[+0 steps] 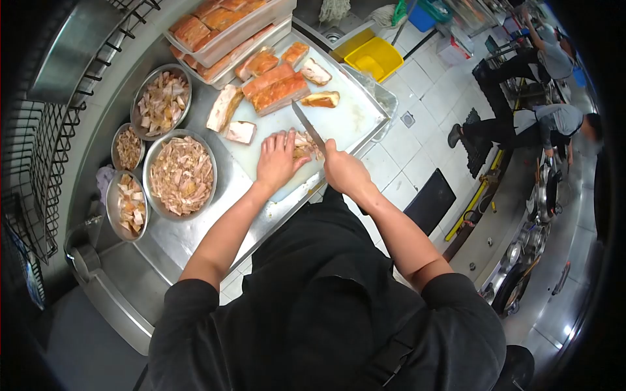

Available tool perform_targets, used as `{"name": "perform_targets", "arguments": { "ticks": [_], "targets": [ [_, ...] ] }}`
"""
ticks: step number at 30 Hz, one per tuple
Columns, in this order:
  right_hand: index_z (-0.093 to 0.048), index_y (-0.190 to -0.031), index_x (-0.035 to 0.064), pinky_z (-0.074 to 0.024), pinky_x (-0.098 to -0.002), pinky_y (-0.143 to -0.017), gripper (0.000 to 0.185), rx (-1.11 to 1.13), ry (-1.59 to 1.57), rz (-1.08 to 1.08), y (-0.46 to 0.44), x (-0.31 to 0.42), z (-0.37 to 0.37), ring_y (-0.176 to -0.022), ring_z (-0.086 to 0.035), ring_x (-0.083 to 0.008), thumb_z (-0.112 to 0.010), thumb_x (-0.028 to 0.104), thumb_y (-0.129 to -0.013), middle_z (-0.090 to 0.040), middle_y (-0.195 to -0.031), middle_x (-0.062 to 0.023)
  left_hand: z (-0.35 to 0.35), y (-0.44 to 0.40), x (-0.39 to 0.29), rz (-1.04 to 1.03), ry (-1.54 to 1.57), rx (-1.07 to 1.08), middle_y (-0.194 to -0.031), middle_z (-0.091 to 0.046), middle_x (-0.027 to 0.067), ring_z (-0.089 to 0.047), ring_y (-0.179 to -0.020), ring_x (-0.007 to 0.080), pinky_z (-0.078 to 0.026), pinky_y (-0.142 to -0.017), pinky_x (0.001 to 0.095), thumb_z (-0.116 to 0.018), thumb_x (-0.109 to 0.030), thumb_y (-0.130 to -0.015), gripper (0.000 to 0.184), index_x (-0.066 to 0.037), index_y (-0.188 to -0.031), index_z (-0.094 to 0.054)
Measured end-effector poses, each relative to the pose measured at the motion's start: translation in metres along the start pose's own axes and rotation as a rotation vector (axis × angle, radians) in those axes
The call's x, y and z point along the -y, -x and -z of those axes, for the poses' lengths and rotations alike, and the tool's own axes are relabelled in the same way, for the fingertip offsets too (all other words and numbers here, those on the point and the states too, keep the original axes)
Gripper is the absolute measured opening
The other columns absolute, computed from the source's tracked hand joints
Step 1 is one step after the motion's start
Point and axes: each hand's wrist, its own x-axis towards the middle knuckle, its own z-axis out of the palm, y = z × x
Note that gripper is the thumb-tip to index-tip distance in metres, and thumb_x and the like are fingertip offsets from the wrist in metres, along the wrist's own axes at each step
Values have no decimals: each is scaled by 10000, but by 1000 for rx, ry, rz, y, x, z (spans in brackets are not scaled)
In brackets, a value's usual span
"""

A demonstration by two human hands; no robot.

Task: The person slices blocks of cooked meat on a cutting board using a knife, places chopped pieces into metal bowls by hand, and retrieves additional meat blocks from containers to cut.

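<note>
My right hand (345, 171) is wrapped round the handle of a kitchen knife (308, 127), its blade pointing up and left over the cutting board (355, 124). Under the blade and beside my left hand (278, 159) lies some cut meat (304, 146). My left fingers are bent and press down at its left side, with the thumb against its lower edge. Just beyond are large slabs of browned pork (277, 90), a pale-sided piece (225, 106), a small block (241, 132) and a golden strip (320, 99).
Metal bowls of cut meat stand at left, including a large bowl (212, 189) and an upper bowl (188, 104). Stacked plastic tubs (257, 23) of pork slabs sit behind the board. A yellow bin (375, 58) is beyond. Two people work at a counter on the right.
</note>
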Motion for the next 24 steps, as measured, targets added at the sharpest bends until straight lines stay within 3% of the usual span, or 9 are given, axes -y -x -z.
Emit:
{"name": "perform_targets", "arguments": {
  "ticks": [5,7,8,10,11,13,16,19,24],
  "targets": [
    [-425,-1216,-61,-556,-566,-719,343,90,85,-35,3,11,3,-807,-712,-466,-496,45,-898,-700,-860,-312,-2,9,-3,2,35,-86,-1362,-488,205,-475,-1225,369,-396,-1048,472,-669,-532,-898,815,-6,-1473,-429],
    [-420,-1239,-74,-558,-562,-719,370,99,96,-27,6,17,8,-807,-713,-465,-496,46,-898,-703,-863,-308,3,5,2,-1,194,-208,-1313,-534,199,-509,-1193,362,-417,-1023,456,-680,-379,-929,595,-25,-1382,-527],
    [-414,-1254,-81,-559,-559,-725,386,122,93,-36,7,21,12,-813,-714,-465,-495,45,-898,-703,-867,-309,4,1,5,2,197,-208,-1313,-534,199,-509,-1193,362,-417,-1023,456,-680,-379,-929,595,-25,-1382,-527],
    [-408,-1268,-88,-559,-557,-732,402,148,92,-44,8,25,13,-819,-714,-466,-494,43,-898,-704,-872,-310,6,-9,12,-91,373,-279,-1219,-601,167,-556,-1135,347,-444,-985,435,-678,-208,-920,335,-27,-1198,-634],
    [-410,-1259,-85,-559,-555,-741,384,147,89,-49,9,26,13,-825,-714,-466,-485,46,-906,-703,-876,-311,6,-13,15,-86,375,-279,-1219,-601,167,-556,-1135,347,-444,-985,435,-678,-208,-920,335,-27,-1198,-634],
    [-413,-1249,-82,-558,-554,-751,365,149,87,-53,14,30,13,-832,-713,-467,-476,50,-914,-703,-880,-312,5,-19,18,-184,411,-171,-1105,-649,127,-592,-1069,334,-460,-957,416,-685,-121,-893,176,-18,-1035,-662],
    [-417,-1223,-70,-553,-558,-769,317,213,101,-81,12,30,0,-845,-713,-465,-449,57,-934,-702,-894,-317,-5,-18,19,-180,451,-200,-1067,-657,118,-602,-1040,329,-470,-941,419,-687,-105,-882,150,-18,-1002,-668],
    [-427,-1155,-49,-533,-580,-715,275,91,-16,-93,-5,7,-39,-792,-688,-494,-480,55,-907,-686,-833,-317,-13,-18,20,-195,456,-270,-1060,-649,133,-604,-1026,319,-482,-912,436,-695,-91,-868,161,-25,-1013,-672],
    [-451,-1139,-55,-543,-578,-771,230,131,1,-38,2,21,6,-849,-700,-483,-420,67,-947,-696,-904,-320,-9,-18,16,-152,477,-287,-1041,-649,153,-602,-1009,347,-491,-909,435,-694,-58,-846,180,4,-1008,-644]
  ]
}}
